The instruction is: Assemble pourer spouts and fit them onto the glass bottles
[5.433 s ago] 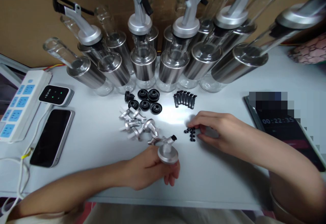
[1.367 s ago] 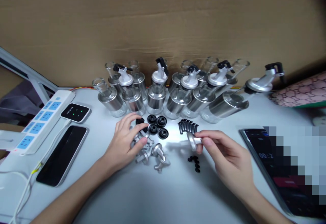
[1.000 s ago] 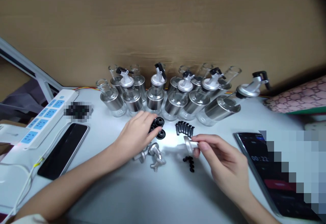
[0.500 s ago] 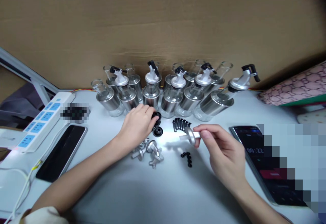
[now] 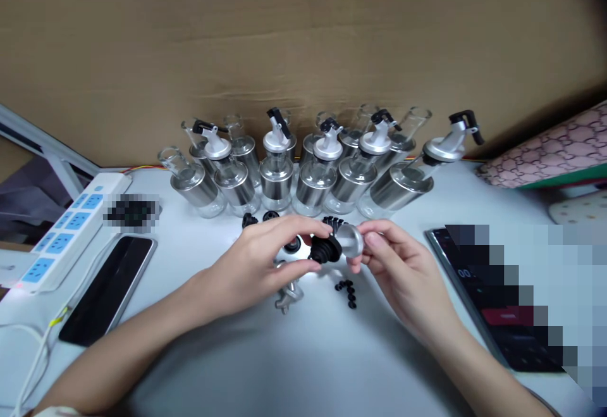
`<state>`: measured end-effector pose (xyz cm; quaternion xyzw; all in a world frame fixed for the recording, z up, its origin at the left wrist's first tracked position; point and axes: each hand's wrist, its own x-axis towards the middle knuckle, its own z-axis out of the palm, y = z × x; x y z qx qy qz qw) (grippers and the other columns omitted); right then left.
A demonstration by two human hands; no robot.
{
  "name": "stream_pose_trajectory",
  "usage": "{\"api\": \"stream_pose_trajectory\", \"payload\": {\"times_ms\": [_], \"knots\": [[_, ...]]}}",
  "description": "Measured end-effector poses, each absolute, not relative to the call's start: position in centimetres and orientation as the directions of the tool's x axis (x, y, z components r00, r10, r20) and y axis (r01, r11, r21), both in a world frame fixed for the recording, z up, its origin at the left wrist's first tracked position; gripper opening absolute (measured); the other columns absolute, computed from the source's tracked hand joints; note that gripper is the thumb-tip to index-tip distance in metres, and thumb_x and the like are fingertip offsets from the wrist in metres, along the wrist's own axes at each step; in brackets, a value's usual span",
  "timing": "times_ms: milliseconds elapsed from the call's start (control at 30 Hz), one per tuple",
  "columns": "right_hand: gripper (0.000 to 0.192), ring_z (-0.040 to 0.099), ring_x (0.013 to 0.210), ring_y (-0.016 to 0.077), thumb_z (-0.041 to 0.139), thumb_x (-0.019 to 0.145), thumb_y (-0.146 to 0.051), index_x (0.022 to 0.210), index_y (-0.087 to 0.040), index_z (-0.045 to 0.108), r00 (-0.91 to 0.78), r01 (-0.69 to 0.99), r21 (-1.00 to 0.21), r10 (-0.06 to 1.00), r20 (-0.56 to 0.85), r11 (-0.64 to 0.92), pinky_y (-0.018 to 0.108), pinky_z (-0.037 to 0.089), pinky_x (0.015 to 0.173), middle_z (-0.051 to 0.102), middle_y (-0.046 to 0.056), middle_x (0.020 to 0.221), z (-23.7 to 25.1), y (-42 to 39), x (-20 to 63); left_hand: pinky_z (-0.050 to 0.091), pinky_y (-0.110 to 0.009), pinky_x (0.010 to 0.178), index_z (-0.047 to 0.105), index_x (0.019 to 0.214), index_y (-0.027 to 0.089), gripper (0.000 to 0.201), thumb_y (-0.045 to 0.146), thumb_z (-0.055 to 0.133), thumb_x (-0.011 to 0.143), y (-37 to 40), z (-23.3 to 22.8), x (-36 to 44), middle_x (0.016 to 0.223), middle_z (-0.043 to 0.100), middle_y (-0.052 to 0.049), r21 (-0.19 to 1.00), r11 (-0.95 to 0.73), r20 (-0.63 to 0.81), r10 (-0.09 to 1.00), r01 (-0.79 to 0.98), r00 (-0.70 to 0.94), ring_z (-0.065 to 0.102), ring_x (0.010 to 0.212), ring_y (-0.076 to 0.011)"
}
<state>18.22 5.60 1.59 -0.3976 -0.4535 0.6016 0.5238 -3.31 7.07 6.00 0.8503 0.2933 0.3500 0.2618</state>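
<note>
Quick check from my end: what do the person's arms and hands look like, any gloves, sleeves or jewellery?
Both hands are bare: no gloves, rings, watch or bands show on the left hand or the right hand. Both forearms are uncovered. Only a pale sleeve edge shows at the bottom left corner, near the left elbow.

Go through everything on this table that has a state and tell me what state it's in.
Black rubber stopper: pinched in left hand.
Silver pourer cap: held in right hand, meeting the stopper.
Glass bottles: five capped, others open.
Phone: screen dark.
Power strip: sockets empty.
</note>
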Motion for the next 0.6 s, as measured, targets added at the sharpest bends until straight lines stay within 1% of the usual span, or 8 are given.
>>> {"api": "stream_pose_trajectory", "payload": {"times_ms": [67, 233, 433, 600], "knots": [[0.012, 0.063, 0.059, 0.0065, 0.068, 0.086, -0.037, 0.089, -0.026, 0.070, -0.191, -0.265, -0.962, 0.982, -0.014, -0.065, 0.015, 0.052, 0.060, 0.067, -0.004, 0.066, 1.59, 5.48, 18.20, 0.055, -0.024, 0.080, 0.058, 0.113, 0.016, 0.031, 0.017, 0.069, 0.084, 7.12, 6.11, -3.41, 0.107, 0.072, -0.007, 0.674, -0.676, 0.429, 0.687, 0.299, 0.587, 0.068, 0.092, -0.0147], [0.011, 0.064, 0.059, 0.0060, 0.066, 0.088, -0.037, 0.091, -0.027, 0.070, -0.253, -0.251, -0.966, 0.968, 0.007, -0.058, 0.015, 0.052, 0.061, 0.069, -0.005, 0.067, 1.49, 5.39, 18.37, 0.054, -0.030, 0.091, 0.066, 0.094, 0.014, 0.009, 0.010, 0.066, 0.085, 7.34, 6.35, -3.56, 0.115, 0.070, -0.012, 0.677, -0.698, 0.442, 0.638, 0.233, 0.630, 0.067, 0.105, -0.0181], [0.009, 0.064, 0.060, 0.0056, 0.066, 0.088, -0.035, 0.090, -0.028, 0.071, -0.260, -0.247, -0.969, 0.965, 0.040, -0.027, 0.014, 0.050, 0.062, 0.068, -0.005, 0.066, 1.62, 5.31, 18.43, 0.056, -0.029, 0.090, 0.070, 0.097, 0.015, 0.016, 0.007, 0.064, 0.085, 7.30, 6.63, -3.50, 0.118, 0.068, -0.013, 0.723, -0.665, 0.423, 0.640, 0.187, 0.641, 0.066, 0.107, -0.0176], [0.010, 0.064, 0.062, 0.0065, 0.065, 0.089, -0.036, 0.091, -0.027, 0.070, -0.259, -0.247, -0.969, 0.965, 0.035, -0.031, 0.016, 0.051, 0.063, 0.068, -0.005, 0.067, 1.60, 5.28, 18.28, 0.055, -0.033, 0.094, 0.069, 0.099, 0.016, 0.019, 0.007, 0.066, 0.083, 7.02, 6.96, -3.48, 0.121, 0.066, -0.014, 0.774, -0.607, 0.363, 0.661, 0.182, 0.657, 0.065, 0.111, -0.0202]]}}
